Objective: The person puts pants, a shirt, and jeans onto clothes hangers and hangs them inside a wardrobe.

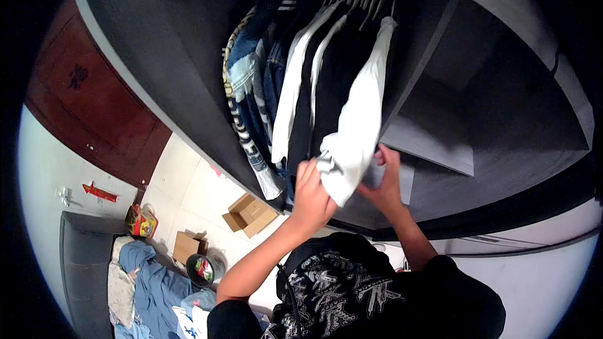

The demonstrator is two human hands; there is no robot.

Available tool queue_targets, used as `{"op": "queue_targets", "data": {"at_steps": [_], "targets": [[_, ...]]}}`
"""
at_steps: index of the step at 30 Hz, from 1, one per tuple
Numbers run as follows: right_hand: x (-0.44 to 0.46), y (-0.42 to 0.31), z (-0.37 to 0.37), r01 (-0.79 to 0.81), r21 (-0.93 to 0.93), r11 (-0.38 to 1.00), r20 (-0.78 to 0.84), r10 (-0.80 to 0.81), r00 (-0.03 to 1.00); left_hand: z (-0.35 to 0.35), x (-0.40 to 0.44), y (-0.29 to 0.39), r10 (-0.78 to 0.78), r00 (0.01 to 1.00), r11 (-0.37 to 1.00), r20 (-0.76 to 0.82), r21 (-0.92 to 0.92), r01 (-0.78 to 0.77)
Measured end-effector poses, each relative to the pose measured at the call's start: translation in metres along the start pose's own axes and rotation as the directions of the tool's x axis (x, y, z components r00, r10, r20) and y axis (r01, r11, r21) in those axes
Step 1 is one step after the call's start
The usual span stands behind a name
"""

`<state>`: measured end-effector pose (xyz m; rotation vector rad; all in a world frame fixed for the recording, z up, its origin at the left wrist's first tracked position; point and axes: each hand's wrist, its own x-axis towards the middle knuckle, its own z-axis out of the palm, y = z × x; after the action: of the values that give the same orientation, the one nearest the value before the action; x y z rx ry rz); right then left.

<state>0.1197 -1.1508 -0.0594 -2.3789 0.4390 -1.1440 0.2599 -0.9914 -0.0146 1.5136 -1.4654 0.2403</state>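
A white shirt (363, 110) hangs at the right end of the wardrobe rail, its lower part pulled out toward me. My left hand (309, 193) is closed at the shirt's lower left edge, where the cloth is bunched and greyish. On the other side, my right hand (384, 181) has its fingers apart beside the lower right edge; whether it touches the cloth is hard to tell. Left of this shirt hang a black garment (336, 69), a white garment (295, 88) and several dark and denim jackets (248, 81).
Wardrobe shelves (433, 141) lie to the right. Below left, open cardboard boxes (249, 215) and a black bin (202, 270) stand on the tiled floor (188, 176). A bed with blue bedding (151, 282) is at lower left, near a reddish-brown door (88, 88).
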Motion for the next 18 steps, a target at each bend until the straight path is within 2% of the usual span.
{"op": "queue_targets", "data": {"at_steps": [1,2,4,5,6,7,8,10,11,12,13,14,15,16,17,18], "targets": [[-0.003,-0.005,0.012,-0.113,-0.073,0.991,0.062,0.118,0.991,-0.014,-0.008,0.008,0.184,0.982,0.976,-0.032,0.128,-0.178],[-0.010,0.012,0.025,-0.106,-0.066,0.992,0.070,0.110,0.991,-0.021,-0.026,0.004,0.256,0.966,0.957,0.039,0.129,-0.259],[-0.023,0.036,0.050,-0.051,-0.098,0.994,0.263,0.076,0.962,-0.040,-0.037,0.009,0.271,0.953,0.961,0.134,-0.091,-0.260],[-0.029,0.032,0.054,-0.163,0.039,0.986,0.243,0.149,0.959,-0.046,-0.035,0.012,0.233,0.953,0.948,0.191,-0.265,-0.178],[-0.029,0.032,0.056,-0.157,0.042,0.987,0.247,0.142,0.958,-0.048,-0.040,0.014,0.229,0.955,0.950,0.187,-0.258,-0.177],[-0.029,0.036,0.060,-0.156,0.080,0.984,0.227,0.134,0.965,-0.049,-0.049,0.018,-0.110,0.927,0.776,0.360,-0.552,0.306],[-0.031,0.042,0.065,-0.153,0.120,0.981,0.212,0.125,0.969,-0.050,-0.058,0.021,-0.323,0.731,0.329,0.601,-0.653,0.683],[-0.053,0.082,0.091,-0.382,0.435,0.816,0.115,0.371,0.922,-0.055,-0.075,0.012,-0.244,0.648,0.306,0.722,-0.577,0.758],[-0.064,0.102,0.103,-0.422,0.592,0.686,0.063,0.484,0.873,-0.060,-0.078,0.015,-0.200,0.483,0.456,0.852,-0.356,0.816],[-0.055,0.071,0.082,-0.419,0.634,0.651,0.042,0.512,0.858,-0.065,-0.083,0.021,-0.189,0.281,0.590,0.941,-0.120,0.798],[-0.043,0.037,0.059,-0.410,0.674,0.614,0.021,0.539,0.842,-0.072,-0.091,0.026,-0.245,0.330,0.650,0.912,-0.098,0.753],[-0.033,0.012,0.046,-0.262,0.585,0.768,-0.176,0.436,0.883,-0.079,-0.111,0.022,-0.258,0.340,0.644,0.904,-0.101,0.758],[-0.025,-0.012,0.034,-0.112,0.454,0.884,-0.352,0.294,0.889,-0.084,-0.141,0.013,-0.353,0.514,0.484,0.782,-0.318,0.815],[-0.015,-0.042,0.026,-0.113,0.458,0.882,-0.331,0.287,0.899,-0.093,-0.167,0.011,-0.477,0.625,0.320,0.618,-0.540,0.778],[-0.004,-0.074,0.025,-0.054,0.076,0.996,-0.215,0.070,0.974,-0.107,-0.187,0.018,-0.622,0.621,0.290,0.477,-0.596,0.749],[0.000,-0.095,0.030,0.100,-0.288,0.952,-0.015,-0.109,0.994,-0.122,-0.207,0.028,-0.751,0.579,0.275,0.316,-0.649,0.709]]}}
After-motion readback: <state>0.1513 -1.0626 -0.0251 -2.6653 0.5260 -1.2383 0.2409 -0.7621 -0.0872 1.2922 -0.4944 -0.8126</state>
